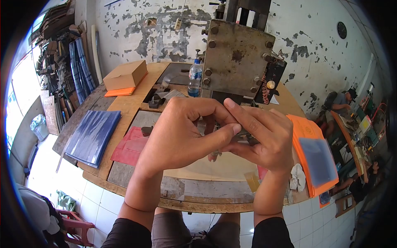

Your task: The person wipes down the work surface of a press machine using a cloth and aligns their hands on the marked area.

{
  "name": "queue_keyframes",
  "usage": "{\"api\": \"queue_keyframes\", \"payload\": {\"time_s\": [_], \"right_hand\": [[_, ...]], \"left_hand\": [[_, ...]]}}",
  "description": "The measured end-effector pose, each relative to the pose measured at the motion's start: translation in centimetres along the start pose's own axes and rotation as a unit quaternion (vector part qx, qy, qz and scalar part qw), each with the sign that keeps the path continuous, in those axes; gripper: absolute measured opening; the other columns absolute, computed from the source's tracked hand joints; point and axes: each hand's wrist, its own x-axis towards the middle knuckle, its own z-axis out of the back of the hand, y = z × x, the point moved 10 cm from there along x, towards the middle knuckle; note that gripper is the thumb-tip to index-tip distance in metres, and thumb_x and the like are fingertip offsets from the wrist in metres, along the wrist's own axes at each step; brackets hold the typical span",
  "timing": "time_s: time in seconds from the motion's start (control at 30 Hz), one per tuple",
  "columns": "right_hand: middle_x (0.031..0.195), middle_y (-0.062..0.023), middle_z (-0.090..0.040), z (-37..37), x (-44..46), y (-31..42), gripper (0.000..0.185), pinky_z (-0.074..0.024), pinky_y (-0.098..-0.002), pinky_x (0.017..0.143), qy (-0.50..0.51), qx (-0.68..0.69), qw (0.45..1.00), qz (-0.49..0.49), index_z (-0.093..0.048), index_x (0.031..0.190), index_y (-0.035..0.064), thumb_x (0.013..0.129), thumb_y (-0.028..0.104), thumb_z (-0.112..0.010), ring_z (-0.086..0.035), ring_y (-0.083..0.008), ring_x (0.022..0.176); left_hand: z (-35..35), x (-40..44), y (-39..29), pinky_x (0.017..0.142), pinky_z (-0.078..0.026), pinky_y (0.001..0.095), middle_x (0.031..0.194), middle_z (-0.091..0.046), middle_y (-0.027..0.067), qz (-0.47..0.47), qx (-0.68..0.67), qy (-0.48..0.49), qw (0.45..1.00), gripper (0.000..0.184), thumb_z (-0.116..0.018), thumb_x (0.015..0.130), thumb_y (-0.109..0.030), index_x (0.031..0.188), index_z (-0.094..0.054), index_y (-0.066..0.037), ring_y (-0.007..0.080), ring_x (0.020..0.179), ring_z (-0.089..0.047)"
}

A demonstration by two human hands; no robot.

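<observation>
My left hand (178,136) is raised over the middle of the table, its fingers curled round and its thumb close to the fingertips. Against it, my right hand (264,138) lies with its forefinger across the left fingertips and its thumb underneath. The fingers of both hands meet and overlap, hiding whatever may be between them. Behind and below them is the work area of a heavy metal press (235,58), with a pale board (194,171) at its front. A red sheet (129,144) lies left of my left forearm.
Blue plastic-covered sheets (93,136) and a cardboard box (126,75) on orange sheets are at left. A water bottle (194,78) stands beside the press. Orange folders (312,153) and a crumpled white cloth (297,177) lie at right. Other people sit at a far-right workbench (351,136).
</observation>
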Motion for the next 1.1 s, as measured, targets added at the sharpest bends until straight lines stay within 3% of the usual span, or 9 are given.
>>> {"api": "queue_keyframes", "payload": {"time_s": [1.1], "right_hand": [[0.104,0.0033,-0.081,-0.15,-0.23,-0.32,0.082,-0.0506,-0.0317,0.063,0.003,0.006,1.000,0.000,-0.077,0.150,0.0218,0.077,0.057,-0.091,-0.073,-0.0145,0.076]], "left_hand": [[-0.16,0.18,0.39,0.060,-0.039,0.0233,0.077,-0.073,-0.0020,0.029,0.012,0.007,0.999,0.013,-0.088,0.090,-0.011,0.087,-0.081,0.000,0.0012,0.068,-0.053]]}}
